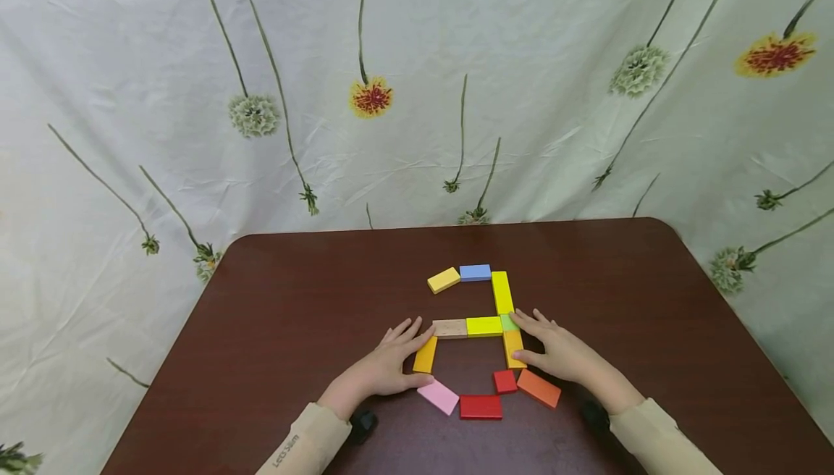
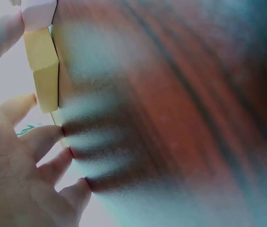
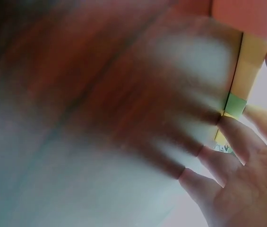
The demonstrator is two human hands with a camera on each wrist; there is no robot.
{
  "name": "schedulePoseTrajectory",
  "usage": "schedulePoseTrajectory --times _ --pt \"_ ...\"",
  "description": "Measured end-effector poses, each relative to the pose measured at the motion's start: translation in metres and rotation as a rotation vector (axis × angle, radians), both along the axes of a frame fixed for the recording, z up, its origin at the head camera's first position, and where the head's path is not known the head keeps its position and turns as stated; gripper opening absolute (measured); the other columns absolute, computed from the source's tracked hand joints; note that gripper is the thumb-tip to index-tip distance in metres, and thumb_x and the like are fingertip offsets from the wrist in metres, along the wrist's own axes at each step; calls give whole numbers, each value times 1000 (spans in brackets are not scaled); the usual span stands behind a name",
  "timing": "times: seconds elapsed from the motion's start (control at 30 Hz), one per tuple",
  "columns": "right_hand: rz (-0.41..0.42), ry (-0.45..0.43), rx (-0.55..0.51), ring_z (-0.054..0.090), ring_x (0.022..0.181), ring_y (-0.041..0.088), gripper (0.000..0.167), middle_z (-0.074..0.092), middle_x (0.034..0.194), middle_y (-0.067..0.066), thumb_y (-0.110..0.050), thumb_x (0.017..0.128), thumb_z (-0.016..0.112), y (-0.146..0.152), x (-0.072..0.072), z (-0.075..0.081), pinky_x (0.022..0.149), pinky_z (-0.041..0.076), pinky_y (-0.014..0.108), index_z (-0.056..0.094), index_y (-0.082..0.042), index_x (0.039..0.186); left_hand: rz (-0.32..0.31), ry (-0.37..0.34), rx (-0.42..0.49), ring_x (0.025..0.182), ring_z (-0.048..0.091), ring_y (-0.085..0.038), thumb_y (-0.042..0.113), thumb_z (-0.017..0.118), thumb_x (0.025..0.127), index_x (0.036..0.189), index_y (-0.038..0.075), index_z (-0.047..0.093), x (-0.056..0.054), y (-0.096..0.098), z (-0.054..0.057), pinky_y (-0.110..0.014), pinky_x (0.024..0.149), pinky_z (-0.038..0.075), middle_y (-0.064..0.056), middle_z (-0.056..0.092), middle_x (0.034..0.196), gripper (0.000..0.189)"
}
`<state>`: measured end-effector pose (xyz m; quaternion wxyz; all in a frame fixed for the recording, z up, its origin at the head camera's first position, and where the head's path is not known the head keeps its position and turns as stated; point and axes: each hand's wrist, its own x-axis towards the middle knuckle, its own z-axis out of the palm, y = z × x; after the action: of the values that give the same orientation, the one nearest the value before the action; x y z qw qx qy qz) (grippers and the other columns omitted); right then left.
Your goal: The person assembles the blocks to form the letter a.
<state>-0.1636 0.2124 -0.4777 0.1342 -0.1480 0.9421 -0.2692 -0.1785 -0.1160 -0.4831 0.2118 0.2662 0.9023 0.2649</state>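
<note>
Coloured blocks lie flat on the table in a figure. My left hand [image 1: 386, 368] is spread at its left side, the index fingertip where the tan block [image 1: 449, 329] meets a yellow-orange block [image 1: 426, 355]. That thumb reaches the pink block [image 1: 439, 395]. On the other side, my right hand [image 1: 565, 353] has its index fingertip at the small green block [image 1: 510, 323] and its thumb on another yellow-orange block [image 1: 513, 349]. Between the hands, a bright yellow block [image 1: 484, 326] joins the tan and green ones. In both wrist views the remaining fingertips rest on the tabletop.
Farther back are an upright-running yellow block [image 1: 502, 292], a blue block [image 1: 476, 273] and a pale yellow block [image 1: 444, 280]. Nearer me lie a small red block [image 1: 504, 381], a longer red block [image 1: 481, 407] and an orange block [image 1: 538, 388]. A flowered cloth [image 1: 417, 156] hangs behind the brown table [image 1: 293, 294].
</note>
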Motion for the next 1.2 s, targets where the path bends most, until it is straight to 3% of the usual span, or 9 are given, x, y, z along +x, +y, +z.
schedulePoseTrajectory --times 0.13,0.2,0.3,0.37,0.5,0.67,0.93,1.07,1.2 --pt "-7 -8 -1 27 144 48 75 40 155 16 -41 88 71 0 0 0 110 27 69 41 -10 150 27 -3 9 152 11 -37 42 71 88 156 19 30 0 0 0 -60 121 11 -16 20 163 82" --pt "-8 -13 -2 26 144 49 75 39 155 16 -41 88 71 0 0 0 110 27 69 41 -11 150 51 10 17 152 14 -38 41 70 88 155 19 33 1 0 1 -61 119 17 -16 22 163 80" --pt "-7 -16 -4 26 144 49 75 39 155 16 -41 88 71 0 -1 -1 110 27 69 41 -10 150 75 89 44 150 21 -38 36 71 89 149 17 46 3 1 3 -59 116 28 -16 29 160 68" --pt "-6 -16 -4 26 144 49 75 39 155 17 -41 89 71 1 -1 -1 109 27 70 41 -10 150 67 181 66 147 28 -37 31 72 89 138 15 58 6 3 6 -57 111 37 -13 39 156 54" --pt "-15 -14 -1 26 144 49 75 39 155 17 -41 88 71 0 0 -1 107 29 71 41 -10 150 -9 364 90 131 47 -28 24 74 87 114 15 73 16 10 15 -48 104 46 -6 59 136 28" --pt "-24 -8 8 27 144 49 75 40 155 17 -39 88 71 -1 0 0 106 31 71 41 -11 150 -156 500 41 112 57 -17 28 75 86 105 18 74 28 25 21 -39 92 49 2 67 117 21" --pt "-35 -15 21 27 144 49 75 40 155 16 -41 88 71 0 0 -1 107 30 71 42 -12 150 -287 535 -78 98 56 -9 47 75 83 105 23 74 41 51 20 -30 83 47 10 68 100 33" --pt "-39 -20 27 27 144 49 75 40 155 16 -42 88 71 -1 0 0 106 31 71 42 -13 150 -305 551 -146 92 54 -6 56 74 81 105 25 73 44 61 17 -23 78 43 12 67 95 39" --pt "-33 -18 20 27 144 49 75 40 155 16 -41 88 71 -1 -1 0 107 30 71 42 -12 150 -305 590 -173 86 52 -4 53 78 78 100 26 73 45 65 16 -22 76 41 14 66 90 35"
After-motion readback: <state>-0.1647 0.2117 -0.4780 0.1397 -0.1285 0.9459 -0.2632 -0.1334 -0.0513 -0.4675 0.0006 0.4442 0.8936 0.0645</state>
